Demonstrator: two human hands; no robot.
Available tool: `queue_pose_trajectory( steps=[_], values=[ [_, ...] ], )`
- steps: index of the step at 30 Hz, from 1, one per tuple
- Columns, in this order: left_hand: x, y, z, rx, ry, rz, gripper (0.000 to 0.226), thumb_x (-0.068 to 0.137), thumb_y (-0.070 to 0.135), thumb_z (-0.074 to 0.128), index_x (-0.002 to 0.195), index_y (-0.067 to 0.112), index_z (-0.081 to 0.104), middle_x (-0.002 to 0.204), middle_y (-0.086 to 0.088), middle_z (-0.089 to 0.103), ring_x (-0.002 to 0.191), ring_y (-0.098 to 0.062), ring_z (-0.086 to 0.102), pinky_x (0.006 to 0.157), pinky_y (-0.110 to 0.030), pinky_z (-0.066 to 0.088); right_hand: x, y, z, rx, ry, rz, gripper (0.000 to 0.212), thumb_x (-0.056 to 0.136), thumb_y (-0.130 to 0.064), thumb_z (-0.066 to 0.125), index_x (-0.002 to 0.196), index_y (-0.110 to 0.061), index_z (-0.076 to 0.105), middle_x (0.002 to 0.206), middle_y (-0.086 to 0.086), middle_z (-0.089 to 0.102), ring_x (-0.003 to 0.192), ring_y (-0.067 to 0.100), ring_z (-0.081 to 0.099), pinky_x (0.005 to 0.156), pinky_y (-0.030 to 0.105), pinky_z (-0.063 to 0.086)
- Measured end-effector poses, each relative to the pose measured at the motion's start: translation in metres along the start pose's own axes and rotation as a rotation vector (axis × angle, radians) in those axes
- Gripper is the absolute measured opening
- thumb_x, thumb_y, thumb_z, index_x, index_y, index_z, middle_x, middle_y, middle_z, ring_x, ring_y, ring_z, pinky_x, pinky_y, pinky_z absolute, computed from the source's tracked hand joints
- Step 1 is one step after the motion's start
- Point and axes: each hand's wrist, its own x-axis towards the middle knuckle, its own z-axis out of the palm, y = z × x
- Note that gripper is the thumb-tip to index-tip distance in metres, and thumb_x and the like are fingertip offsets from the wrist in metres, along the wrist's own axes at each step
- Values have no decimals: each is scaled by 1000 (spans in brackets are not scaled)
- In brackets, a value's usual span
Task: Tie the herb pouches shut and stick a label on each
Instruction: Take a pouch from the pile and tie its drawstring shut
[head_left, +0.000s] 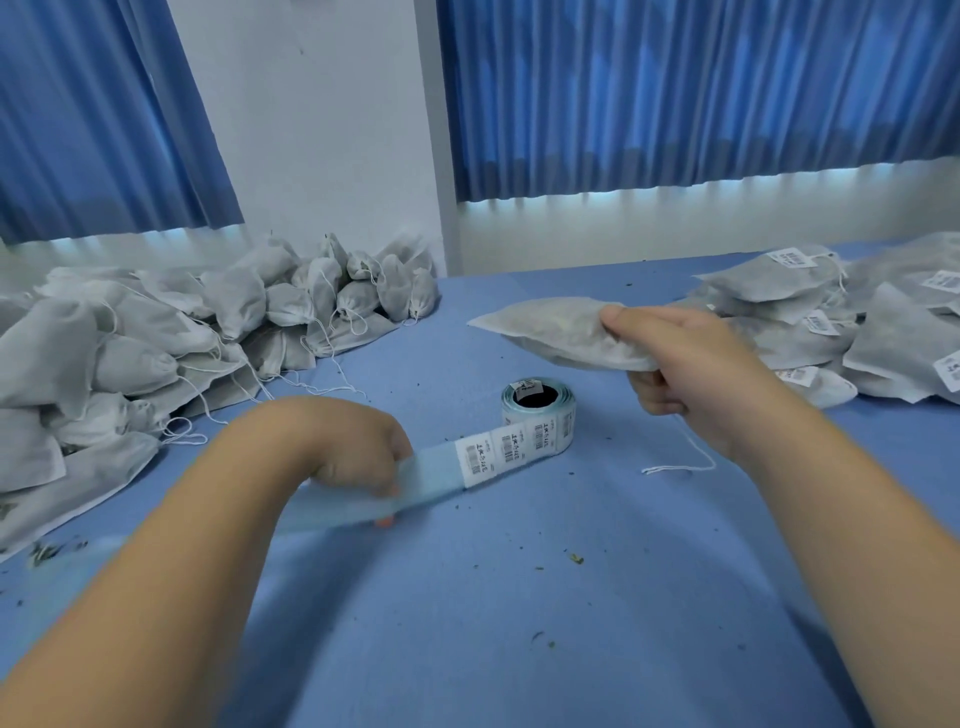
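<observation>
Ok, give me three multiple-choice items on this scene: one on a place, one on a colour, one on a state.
1. Where do the labelled pouches lie?
A. right side
B. left side
C. under the roll

2. What colour is the table cover?
A. green
B. blue
C. red

3. What is the right hand doing?
A. resting flat
B. pinching the label strip
C. holding a pouch

Answers:
1. A, barcode stickers show on that stack.
2. B, the cloth is blue throughout.
3. C, its fingers grip the pouch's end above the label roll.
</observation>
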Motion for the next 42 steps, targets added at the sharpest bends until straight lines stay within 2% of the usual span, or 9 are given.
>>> queue_pose_trajectory(
  steps=[5, 9, 13, 20, 22, 26, 30, 37, 42],
  values=[
    [29, -3, 1, -25, 189, -62, 14, 91, 21, 50, 89, 16, 63, 100, -4, 64, 92, -23, 58, 67, -30, 40, -2, 4, 6, -39, -132, 70, 37, 91, -33, 60, 56, -24, 53, 50, -5, 25, 46, 14, 18, 44, 23, 14],
    [36, -11, 14, -294, 266, 80, 17, 66, 29, 58, 73, 17, 68, 78, -3, 69, 88, -25, 66, 79, -41, 51, -5, 8, 5, -157, -403, 184, 40, 88, -36, 64, 51, -25, 53, 54, -3, 24, 47, 14, 18, 43, 21, 16],
    [43, -18, 28, -355, 333, 174, 16, 64, 32, 50, 73, 25, 62, 69, 10, 62, 71, -11, 58, 63, -30, 43, -10, 12, 14, -311, -636, 308, 37, 91, -34, 63, 57, -25, 51, 53, -1, 25, 46, 14, 18, 42, 19, 17],
    [28, 8, 43, -808, 915, 552, 22, 92, 13, 59, 92, 34, 64, 95, 8, 68, 92, -11, 63, 85, -22, 46, -21, 9, 37, -320, -681, 290, 26, 90, -35, 64, 77, -15, 54, 55, -2, 28, 46, 13, 24, 43, 21, 19],
    [15, 22, 43, -918, 891, 680, 17, 87, 39, 54, 101, 38, 64, 103, 13, 69, 100, -10, 64, 91, -24, 48, -23, 6, 44, -247, -642, 255, 31, 84, -39, 66, 71, -17, 49, 57, -2, 25, 47, 13, 22, 42, 20, 20],
    [3, 44, 56, -590, 751, 782, 69, 80, 62, 51, 139, 28, 49, 128, 16, 54, 121, 5, 47, 102, -19, 39, -28, 6, 57, -151, -602, 216, 27, 85, -26, 56, 60, -19, 48, 55, 0, 33, 47, 13, 26, 44, 21, 22],
    [6, 52, 59, -512, 813, 711, 73, 83, 59, 66, 145, 30, 40, 129, 19, 48, 121, 6, 44, 102, -29, 41, -31, 4, 58, -191, -599, 214, 32, 87, -27, 54, 59, -13, 54, 56, 6, 40, 52, 17, 30, 49, 22, 24],
    [-2, 45, 54, -720, 694, 624, 25, 95, 25, 54, 117, 32, 64, 95, 14, 69, 86, -4, 62, 79, -19, 47, -32, -5, 42, -342, -555, 146, 38, 89, -48, 57, 62, -22, 66, 52, -6, 32, 48, 12, 23, 43, 22, 21],
    [-7, 45, 50, -980, 569, 449, 30, 88, 5, 55, 74, 24, 73, 71, 10, 72, 67, -3, 63, 68, -17, 51, -33, -10, 34, -418, -501, 75, 18, 76, -35, 68, 72, -18, 72, 47, -8, 35, 45, 12, 27, 43, 21, 22]
  ],
)
